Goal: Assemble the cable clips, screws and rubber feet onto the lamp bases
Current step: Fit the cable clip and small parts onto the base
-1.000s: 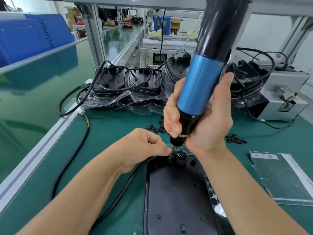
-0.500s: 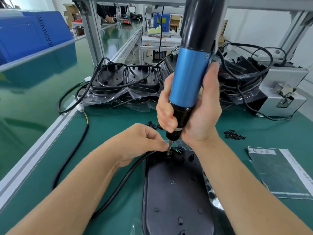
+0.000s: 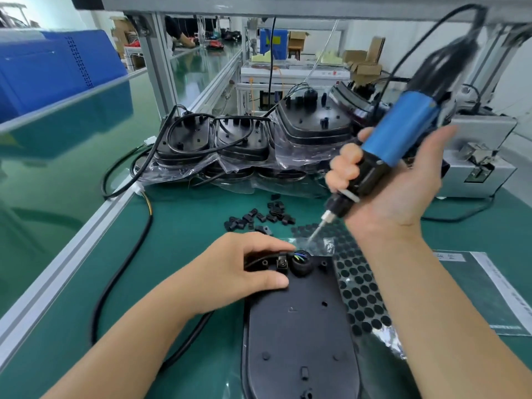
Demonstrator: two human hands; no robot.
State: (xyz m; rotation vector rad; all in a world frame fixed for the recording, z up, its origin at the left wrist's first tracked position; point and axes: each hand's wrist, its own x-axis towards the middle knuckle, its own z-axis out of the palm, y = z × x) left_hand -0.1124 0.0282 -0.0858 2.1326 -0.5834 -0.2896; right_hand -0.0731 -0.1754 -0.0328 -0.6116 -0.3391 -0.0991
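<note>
Right hand (image 3: 394,194) lifted screwdriver (image 3: 403,139) off lamp base (image 3: 299,326).

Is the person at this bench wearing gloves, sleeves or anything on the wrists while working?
No. Both the left hand and the right hand are bare, with no gloves. Both forearms are uncovered as far as the picture's lower edge, so no sleeve shows. No watch, strap, ring or bracelet is visible on either wrist or on the fingers that show. The fingernails that can be seen are short and unpainted.
</note>
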